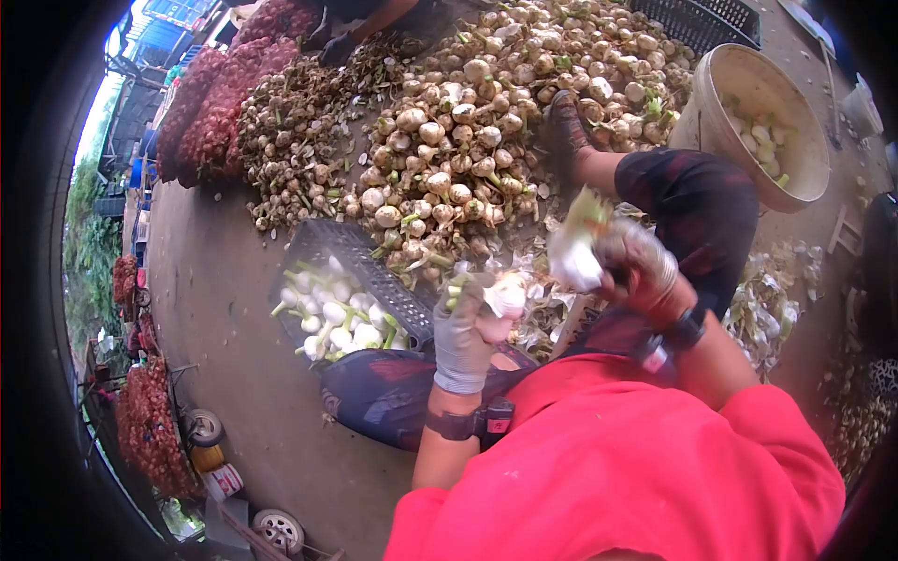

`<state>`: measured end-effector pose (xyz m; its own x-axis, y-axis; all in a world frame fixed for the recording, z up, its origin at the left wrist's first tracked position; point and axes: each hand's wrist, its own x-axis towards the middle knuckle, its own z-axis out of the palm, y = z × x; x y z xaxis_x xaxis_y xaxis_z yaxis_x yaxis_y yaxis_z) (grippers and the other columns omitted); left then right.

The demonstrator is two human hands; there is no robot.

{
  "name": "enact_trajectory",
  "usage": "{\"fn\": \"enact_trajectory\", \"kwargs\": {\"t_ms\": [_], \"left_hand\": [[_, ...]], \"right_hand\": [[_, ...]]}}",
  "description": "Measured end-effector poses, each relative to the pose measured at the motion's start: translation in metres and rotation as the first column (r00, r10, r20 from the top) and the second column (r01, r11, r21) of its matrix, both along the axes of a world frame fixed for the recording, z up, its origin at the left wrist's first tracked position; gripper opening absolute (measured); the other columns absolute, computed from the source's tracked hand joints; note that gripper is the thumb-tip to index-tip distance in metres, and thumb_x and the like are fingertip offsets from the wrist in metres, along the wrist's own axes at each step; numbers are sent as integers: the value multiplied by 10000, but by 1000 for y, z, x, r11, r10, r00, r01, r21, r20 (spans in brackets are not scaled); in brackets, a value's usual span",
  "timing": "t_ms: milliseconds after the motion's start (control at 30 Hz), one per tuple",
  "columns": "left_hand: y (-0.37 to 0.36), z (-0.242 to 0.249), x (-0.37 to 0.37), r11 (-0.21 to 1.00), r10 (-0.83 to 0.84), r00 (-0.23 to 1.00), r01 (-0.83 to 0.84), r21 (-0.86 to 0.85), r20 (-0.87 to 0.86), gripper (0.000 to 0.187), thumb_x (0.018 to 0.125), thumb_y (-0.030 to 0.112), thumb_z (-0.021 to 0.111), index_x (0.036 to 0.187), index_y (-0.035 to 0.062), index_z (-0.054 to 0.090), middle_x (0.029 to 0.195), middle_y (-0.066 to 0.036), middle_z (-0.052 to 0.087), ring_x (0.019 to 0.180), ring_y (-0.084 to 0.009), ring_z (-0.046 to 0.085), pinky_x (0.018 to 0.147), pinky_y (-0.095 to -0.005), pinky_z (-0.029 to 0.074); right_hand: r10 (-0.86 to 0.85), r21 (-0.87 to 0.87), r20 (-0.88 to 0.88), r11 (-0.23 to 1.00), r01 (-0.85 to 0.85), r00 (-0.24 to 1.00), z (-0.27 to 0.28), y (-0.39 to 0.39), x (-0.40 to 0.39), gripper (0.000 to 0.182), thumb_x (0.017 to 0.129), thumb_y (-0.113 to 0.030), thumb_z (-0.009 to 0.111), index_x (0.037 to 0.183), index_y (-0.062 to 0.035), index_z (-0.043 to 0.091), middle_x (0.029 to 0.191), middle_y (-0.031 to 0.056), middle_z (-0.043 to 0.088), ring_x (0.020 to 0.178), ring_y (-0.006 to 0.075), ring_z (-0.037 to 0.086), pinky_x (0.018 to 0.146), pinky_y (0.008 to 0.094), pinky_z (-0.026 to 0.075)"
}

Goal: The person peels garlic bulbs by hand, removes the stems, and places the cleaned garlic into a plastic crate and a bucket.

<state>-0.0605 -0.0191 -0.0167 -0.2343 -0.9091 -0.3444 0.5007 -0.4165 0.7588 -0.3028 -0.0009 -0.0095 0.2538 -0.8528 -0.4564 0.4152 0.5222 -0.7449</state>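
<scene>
My left hand (pixel 461 338), in a pale glove, is closed around a garlic bulb (pixel 506 297) with white and pinkish skin. My right hand (pixel 640 264), also gloved, is closed on a second garlic bulb (pixel 577 262) with a greenish stem; motion blurs it, and its fingers are partly hidden. Left of my left hand, a black plastic crate (pixel 382 283) holds clean white bulbs (pixel 339 313) with trimmed green stems. Loose garlic skins (pixel 550 318) lie on the ground between my legs, below both hands.
A large heap of unpeeled garlic (pixel 449 140) spreads ahead. At the right stands a cream bucket (pixel 697 117) with bulbs inside. Red mesh sacks (pixel 220 103) are stacked at the far left. Another person's gloved hand (pixel 339 49) works at the top. More skins (pixel 760 309) lie right.
</scene>
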Motion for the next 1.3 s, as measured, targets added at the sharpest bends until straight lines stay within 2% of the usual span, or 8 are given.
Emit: {"fn": "enact_trajectory", "kwargs": {"t_ms": [133,500,667,1000,1067,1167,1233,1300], "left_hand": [[-9,14,3,998,4,901,22,-55,434,162,883,139,602,923,-16,627,894,-79,642,772,-137,624,661,-236,513],[-15,-11,-13,737,243,358,536,-412,901,98,772,60,649,847,-3,643,791,-139,599,665,-239,597,601,-312,465],[-20,6,11,694,-87,625,596,-403,775,165,741,-4,637,905,5,657,866,-112,632,758,-206,627,662,-293,489],[-25,-5,31,980,198,924,-187,66,-328,419,844,364,617,1125,61,545,1110,-127,581,1053,-282,570,842,-425,507],[-32,-27,42,983,180,899,-151,104,-399,357,896,329,569,1144,75,530,1116,-117,578,1023,-256,577,817,-378,525],[-32,-31,29,952,267,921,-207,225,-284,360,908,315,557,1139,41,527,1109,-120,573,988,-231,586,786,-328,534],[-29,-28,16,972,196,977,-182,145,-87,334,933,331,509,1137,70,557,1048,-92,601,922,-211,597,731,-354,529],[-23,-23,11,987,98,989,-110,114,108,301,969,219,435,1158,7,535,1047,-97,592,912,-205,596,727,-319,515]], "right_hand": [[159,275,-955,788,-551,-249,-24,-28,-9,496,798,-373,624,1144,-27,548,965,189,650,888,353,632,793,431,494],[-37,-134,-984,793,-594,172,-18,-14,81,244,781,-292,611,796,-50,634,763,180,632,719,353,632,602,451,502],[70,7,-502,997,-77,862,-37,-15,57,136,830,-90,515,892,-9,604,580,97,548,494,132,552,462,312,461],[598,-366,-604,379,-850,526,8,-5,37,178,818,-153,573,927,-16,602,874,127,646,815,270,621,701,378,477],[509,-397,125,812,-428,851,16,20,8,217,870,-179,578,927,22,641,707,88,630,630,196,612,577,342,480],[241,2,-162,970,-244,957,15,7,-16,339,809,-177,634,1067,39,601,784,165,653,794,275,661,647,379,503],[333,367,-925,656,-660,-183,12,-26,4,380,774,-129,615,1122,13,559,960,226,637,888,326,644,702,424,507],[-90,-51,-996,736,-675,-23,-12,-25,15,536,710,-87,646,1223,-67,491,1214,188,514,994,365,584,843,412,488]]}}
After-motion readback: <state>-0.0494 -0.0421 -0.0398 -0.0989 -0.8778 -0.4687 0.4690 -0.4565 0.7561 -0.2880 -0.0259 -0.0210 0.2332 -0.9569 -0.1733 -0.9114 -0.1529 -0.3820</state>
